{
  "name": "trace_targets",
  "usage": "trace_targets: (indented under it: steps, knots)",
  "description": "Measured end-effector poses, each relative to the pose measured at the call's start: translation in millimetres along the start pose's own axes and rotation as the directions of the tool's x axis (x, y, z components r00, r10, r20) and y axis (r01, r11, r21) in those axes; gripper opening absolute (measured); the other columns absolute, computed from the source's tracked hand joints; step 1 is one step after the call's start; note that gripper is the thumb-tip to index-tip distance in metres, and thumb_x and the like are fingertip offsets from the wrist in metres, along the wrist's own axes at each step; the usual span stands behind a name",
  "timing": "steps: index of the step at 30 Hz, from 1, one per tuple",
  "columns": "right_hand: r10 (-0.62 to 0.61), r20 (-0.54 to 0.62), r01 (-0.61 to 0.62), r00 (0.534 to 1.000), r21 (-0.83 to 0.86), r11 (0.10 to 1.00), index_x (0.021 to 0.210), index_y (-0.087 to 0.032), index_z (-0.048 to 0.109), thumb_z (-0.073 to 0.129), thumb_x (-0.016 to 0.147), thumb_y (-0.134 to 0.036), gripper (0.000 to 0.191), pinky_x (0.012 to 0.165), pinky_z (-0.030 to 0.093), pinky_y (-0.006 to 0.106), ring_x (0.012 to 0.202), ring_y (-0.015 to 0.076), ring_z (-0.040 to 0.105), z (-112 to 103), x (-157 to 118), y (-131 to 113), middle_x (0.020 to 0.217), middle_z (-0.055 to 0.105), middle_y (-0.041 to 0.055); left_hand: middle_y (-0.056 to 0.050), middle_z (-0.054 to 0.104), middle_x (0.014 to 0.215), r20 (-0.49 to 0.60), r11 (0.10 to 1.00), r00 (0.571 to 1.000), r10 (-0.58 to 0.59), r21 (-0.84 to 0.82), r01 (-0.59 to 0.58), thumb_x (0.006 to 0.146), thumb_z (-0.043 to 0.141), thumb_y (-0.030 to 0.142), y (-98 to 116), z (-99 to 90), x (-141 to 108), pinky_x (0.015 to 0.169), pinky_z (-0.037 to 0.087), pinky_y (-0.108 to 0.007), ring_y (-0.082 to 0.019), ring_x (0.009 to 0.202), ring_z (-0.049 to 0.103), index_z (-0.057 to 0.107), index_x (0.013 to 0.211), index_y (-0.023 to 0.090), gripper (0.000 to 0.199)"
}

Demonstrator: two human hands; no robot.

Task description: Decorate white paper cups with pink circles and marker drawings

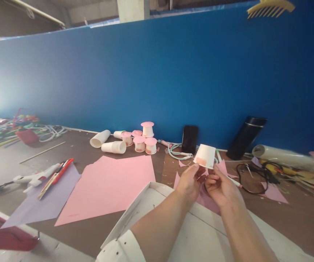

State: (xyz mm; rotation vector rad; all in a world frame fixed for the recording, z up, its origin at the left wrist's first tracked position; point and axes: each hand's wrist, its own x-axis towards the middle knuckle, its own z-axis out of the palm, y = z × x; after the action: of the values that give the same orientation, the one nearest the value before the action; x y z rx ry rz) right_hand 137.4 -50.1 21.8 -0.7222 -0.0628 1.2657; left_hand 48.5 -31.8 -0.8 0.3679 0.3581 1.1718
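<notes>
A white paper cup (206,152), upside down with an orange-pink patch on its side, is held up between my two hands. My left hand (189,182) grips its lower left rim with thumb and fingers. On the right side, my right hand (224,189) pinches the same rim, its other fingers curled below. Beneath the hands lie pink paper scraps (176,179) and a white board (157,194). Further left, several upturned cups with pink paper discs (139,139) stand in a cluster, one stacked on top.
Left of the hands lie a pink sheet (113,185), a purple sheet (50,196), a red box cutter (56,177) and a glue gun (38,177). Nested cups (113,147) rest behind. A phone (190,139) and a black bottle (246,137) lean against the blue partition (157,72).
</notes>
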Motion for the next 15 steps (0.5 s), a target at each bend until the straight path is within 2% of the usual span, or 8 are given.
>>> trace_targets:
  steps: [8, 12, 15]
  knots:
    - [-0.008, 0.021, 0.009, 1.000, -0.022, 1.000, 0.088, -0.017, 0.060, 0.064, 0.074, -0.003, 0.020, 0.036, 0.038, 0.007, 0.044, -0.0022, 0.042, -4.1, 3.7, 3.1, 0.072, 0.054, -0.0067, -0.006, 0.063, 0.080, -0.031, 0.993, 0.998, -0.054, -0.106, 0.050, 0.076, 0.075, 0.034, 4.7, 5.9, -1.1, 0.072, 0.049, -0.021, -0.011, 0.075, 0.060, 0.070, 0.086, 0.011, 0.025]
    - [-0.038, 0.041, 0.042, 0.998, -0.091, 0.995, 0.088, -0.016, 0.061, 0.065, 0.071, -0.003, 0.021, 0.035, 0.038, 0.007, 0.045, -0.0013, 0.043, -4.0, 3.1, 6.4, 0.070, 0.052, -0.0060, -0.007, 0.062, 0.082, -0.005, 0.987, 0.997, -0.074, -0.141, 0.072, 0.082, 0.068, 0.037, 7.5, 5.7, -0.3, 0.070, 0.050, -0.020, -0.011, 0.073, 0.059, 0.069, 0.088, 0.009, 0.029]
    - [-0.044, 0.046, 0.049, 0.998, -0.132, 0.990, 0.088, -0.015, 0.063, 0.067, 0.070, -0.005, 0.022, 0.035, 0.038, 0.008, 0.045, -0.0006, 0.043, -3.1, 2.7, 8.7, 0.069, 0.052, -0.0051, -0.006, 0.058, 0.074, 0.006, 0.986, 0.996, -0.088, -0.140, 0.088, 0.085, 0.063, 0.041, 8.0, 3.1, 2.1, 0.063, 0.050, -0.020, -0.010, 0.065, 0.055, 0.068, 0.087, 0.009, 0.032]
